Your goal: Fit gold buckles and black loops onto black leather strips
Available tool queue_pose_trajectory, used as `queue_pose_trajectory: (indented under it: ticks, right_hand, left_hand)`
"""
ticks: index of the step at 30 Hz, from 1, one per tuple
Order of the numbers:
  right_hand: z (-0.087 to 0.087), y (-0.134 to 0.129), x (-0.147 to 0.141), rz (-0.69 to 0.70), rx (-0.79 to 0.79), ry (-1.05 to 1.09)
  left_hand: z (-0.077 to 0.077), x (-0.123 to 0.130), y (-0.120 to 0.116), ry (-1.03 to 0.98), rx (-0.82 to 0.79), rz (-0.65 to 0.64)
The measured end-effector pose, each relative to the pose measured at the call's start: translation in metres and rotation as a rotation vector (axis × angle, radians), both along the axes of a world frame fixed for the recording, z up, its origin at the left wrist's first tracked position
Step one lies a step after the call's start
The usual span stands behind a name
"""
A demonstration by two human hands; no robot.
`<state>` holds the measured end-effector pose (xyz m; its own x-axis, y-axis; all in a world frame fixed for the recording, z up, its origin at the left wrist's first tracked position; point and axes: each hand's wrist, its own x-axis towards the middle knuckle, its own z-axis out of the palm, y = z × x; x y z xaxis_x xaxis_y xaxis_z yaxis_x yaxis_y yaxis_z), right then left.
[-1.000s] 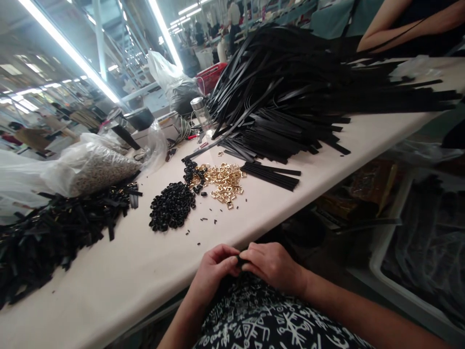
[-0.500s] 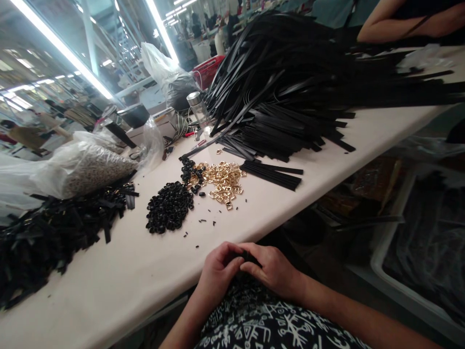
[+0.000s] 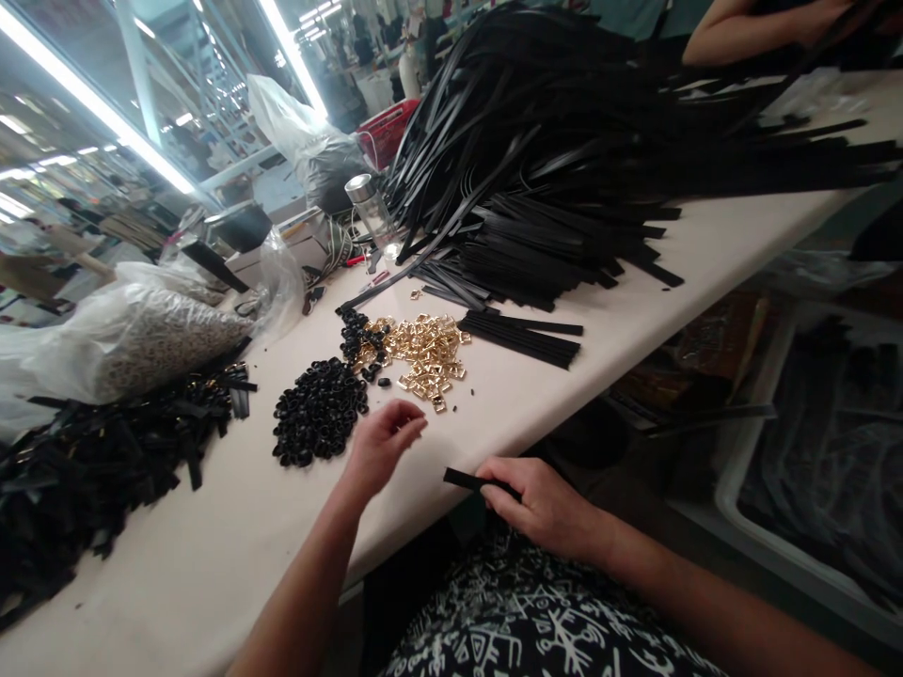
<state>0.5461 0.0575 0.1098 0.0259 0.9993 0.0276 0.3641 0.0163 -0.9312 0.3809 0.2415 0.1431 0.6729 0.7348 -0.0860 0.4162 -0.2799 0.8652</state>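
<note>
In my right hand (image 3: pixel 543 498) a short black strap (image 3: pixel 466 480) is pinched between thumb and fingers, its free end pointing left over the table edge. My left hand (image 3: pixel 388 440) is just above the table, fingers bent and thumb slightly apart, with nothing visible in it. Beyond its fingertips lies a heap of small gold-coloured metal buckles (image 3: pixel 427 348). Close by on the left is a pile of small black loops (image 3: pixel 317 414), some of which spill up against the buckles. To the right of the buckles lie several cut black straps (image 3: pixel 526 338).
A big mound of long black straps (image 3: pixel 508 150) covers the back of the table (image 3: pixel 282 545). Finished-looking black pieces (image 3: pixel 91 480) are heaped at left beside a plastic bag (image 3: pixel 162 329). A glass bottle (image 3: pixel 373 212) stands behind. Another person's arm (image 3: pixel 748 33) shows at top right.
My hands were together at the table edge and have parted. The left has moved up and left toward the buckles. The strap in my right hand now shows.
</note>
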Motion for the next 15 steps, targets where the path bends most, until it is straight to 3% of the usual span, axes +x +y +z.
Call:
queue_pose_trajectory:
  ticks: [3,7,10,15]
  right_hand:
    - [-0.003,0.000,-0.001,-0.007,-0.018,-0.005]
    - [-0.007,-0.003,0.000,-0.038,-0.038,0.019]
    - [-0.009,-0.005,0.002,-0.065,-0.049,0.047]
    - [-0.009,-0.002,0.003,-0.089,-0.053,0.088]
  left_hand:
    - [-0.005,0.010,0.050,0.128,0.361,0.051]
    - [-0.008,0.023,0.087,0.375,0.540,-0.091]
    - [-0.007,0.028,0.091,0.444,0.561,-0.113]
    - [-0.011,0.024,0.079,0.332,0.490,-0.028]
